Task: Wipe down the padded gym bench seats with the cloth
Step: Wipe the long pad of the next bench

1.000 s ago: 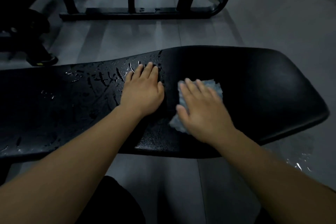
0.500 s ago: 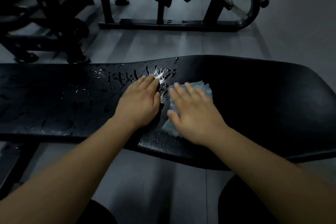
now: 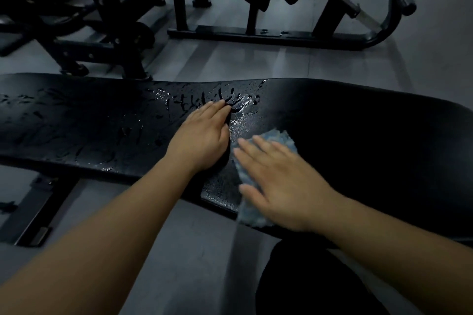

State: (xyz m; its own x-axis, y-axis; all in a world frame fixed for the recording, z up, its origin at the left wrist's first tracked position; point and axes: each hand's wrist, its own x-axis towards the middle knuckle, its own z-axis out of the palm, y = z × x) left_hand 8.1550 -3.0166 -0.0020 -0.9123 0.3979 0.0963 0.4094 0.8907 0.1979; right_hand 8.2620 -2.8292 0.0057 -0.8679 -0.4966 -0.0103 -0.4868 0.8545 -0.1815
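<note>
No readable text, label or number shows anywhere.

Most of cloth (image 3: 277,136) under blurred right hand (image 3: 284,184)

The person's left forearm (image 3: 107,238) and right forearm (image 3: 396,243) are bare along all of their visible length, from the lower picture edge up to the wrists. The left hand (image 3: 202,140) and the right hand (image 3: 284,186) are bare too; the right one shows soft and blurred at its edges. At the bottom right a plain black garment (image 3: 320,289) covers the person's leg, too dark to tell its fabric.
</note>
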